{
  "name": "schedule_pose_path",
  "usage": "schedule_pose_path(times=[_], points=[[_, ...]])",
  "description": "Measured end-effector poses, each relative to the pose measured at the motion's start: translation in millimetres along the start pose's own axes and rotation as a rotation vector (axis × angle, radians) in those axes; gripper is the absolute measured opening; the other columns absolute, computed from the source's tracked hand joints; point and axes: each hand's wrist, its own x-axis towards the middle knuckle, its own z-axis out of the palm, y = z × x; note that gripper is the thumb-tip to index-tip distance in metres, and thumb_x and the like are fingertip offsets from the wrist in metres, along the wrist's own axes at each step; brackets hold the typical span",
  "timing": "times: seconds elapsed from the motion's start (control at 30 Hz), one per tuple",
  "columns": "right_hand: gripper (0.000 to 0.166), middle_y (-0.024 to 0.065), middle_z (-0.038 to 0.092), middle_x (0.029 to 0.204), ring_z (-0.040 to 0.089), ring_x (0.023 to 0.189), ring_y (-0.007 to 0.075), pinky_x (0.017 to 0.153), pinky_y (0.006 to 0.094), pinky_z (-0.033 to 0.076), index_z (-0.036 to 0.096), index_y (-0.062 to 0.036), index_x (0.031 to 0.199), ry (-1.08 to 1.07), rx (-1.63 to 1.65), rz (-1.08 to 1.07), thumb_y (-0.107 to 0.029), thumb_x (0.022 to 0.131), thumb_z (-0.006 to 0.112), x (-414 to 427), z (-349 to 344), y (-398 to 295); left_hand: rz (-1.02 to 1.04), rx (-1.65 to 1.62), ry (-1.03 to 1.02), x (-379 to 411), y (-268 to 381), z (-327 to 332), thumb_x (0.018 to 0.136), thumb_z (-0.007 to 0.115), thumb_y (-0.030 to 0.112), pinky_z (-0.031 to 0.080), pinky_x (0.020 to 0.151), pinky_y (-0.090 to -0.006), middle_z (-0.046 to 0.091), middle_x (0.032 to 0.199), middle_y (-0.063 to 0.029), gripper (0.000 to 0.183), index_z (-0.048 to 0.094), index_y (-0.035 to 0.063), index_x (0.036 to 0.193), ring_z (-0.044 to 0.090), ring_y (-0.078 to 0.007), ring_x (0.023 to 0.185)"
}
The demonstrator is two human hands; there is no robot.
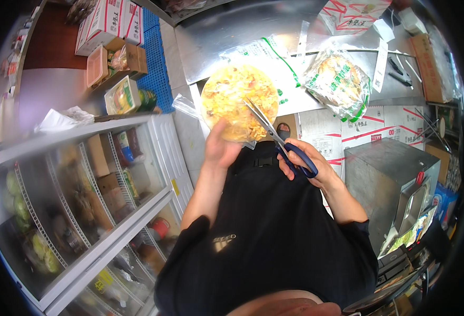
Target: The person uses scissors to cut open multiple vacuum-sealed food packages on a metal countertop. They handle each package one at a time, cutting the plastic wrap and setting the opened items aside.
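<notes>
A round flat pizza-like item (239, 93) in clear plastic wrapping is held up by its near edge in my left hand (222, 148). Loose ends of the wrapping stick out at its left and at its lower edge. My right hand (312, 162) grips scissors (270, 130) by their dark blue handles. Their slightly parted blades lie over the right part of the pizza in this view; whether they touch the wrapping I cannot tell. Behind it, a white plastic bag (259, 59) with green print lies on the steel counter (200, 43). Another round item in a clear printed bag (336, 79) rests to the right.
A stapler (399, 73) and a printed paper strip (380, 65) lie on the counter's right side. At my left stands a glass-door fridge (159, 134) holding vegetables and packages. Cartons (366, 122) and a grey metal cabinet (389, 162) are at my right.
</notes>
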Motion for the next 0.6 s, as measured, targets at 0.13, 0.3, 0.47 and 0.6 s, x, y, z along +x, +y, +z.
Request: schedule_pose_path(times=[0.13, 0.3, 0.47, 0.6], points=[[0.032, 0.0058, 0.052, 0.066, 0.05, 0.056, 0.0113, 0.052, 0.0208, 0.038, 0.054, -0.0014, 0.096, 0.019, 0.014, -0.063, -0.032, 0.09, 0.061, 2.8, -0.4, 7.1, 0.002, -0.007, -0.001, -1.2, 0.7, 4.1, 0.089, 0.06, 0.025, 0.026, 0.111, -0.0492, 0.036, 0.146, -0.0106, 0.067, 0.026, 0.0082, 0.145, 0.033, -0.0288, 0.135], [0.024, 0.004, 0.055, 0.067, 0.052, 0.057, 0.008, 0.053, 0.0193, 0.041, 0.053, -0.0049, 0.092, 0.034, 0.012, -0.089, -0.028, 0.091, 0.061, 7.9, 1.9, 10.7, -0.004, 0.014, 0.002, -1.5, -1.9, 2.9, 0.088, 0.06, 0.026, 0.025, 0.111, -0.0485, 0.035, 0.146, -0.0108, 0.068, 0.026, 0.0079, 0.144, 0.032, -0.0288, 0.136], [0.021, 0.0036, 0.055, 0.063, 0.051, 0.052, 0.0077, 0.05, 0.019, 0.04, 0.052, -0.0055, 0.089, 0.083, 0.009, -0.061, -0.024, 0.091, 0.061, 8.7, 4.2, 14.4, -0.007, 0.03, -0.01, -4.4, -5.0, 2.0, 0.089, 0.059, 0.027, 0.024, 0.112, -0.0483, 0.035, 0.146, -0.0106, 0.068, 0.025, 0.0077, 0.145, 0.032, -0.0289, 0.136], [0.02, 0.0037, 0.055, 0.061, 0.051, 0.05, 0.0082, 0.048, 0.0195, 0.04, 0.052, -0.006, 0.086, 0.096, 0.055, -0.107, -0.023, 0.09, 0.062, 11.4, 11.6, 14.4, -0.016, -0.069, -0.038, -4.8, -8.8, -1.8, 0.091, 0.054, 0.017, 0.031, 0.109, -0.0468, 0.041, 0.141, -0.0123, 0.058, 0.03, 0.0046, 0.141, 0.04, -0.0294, 0.13]])
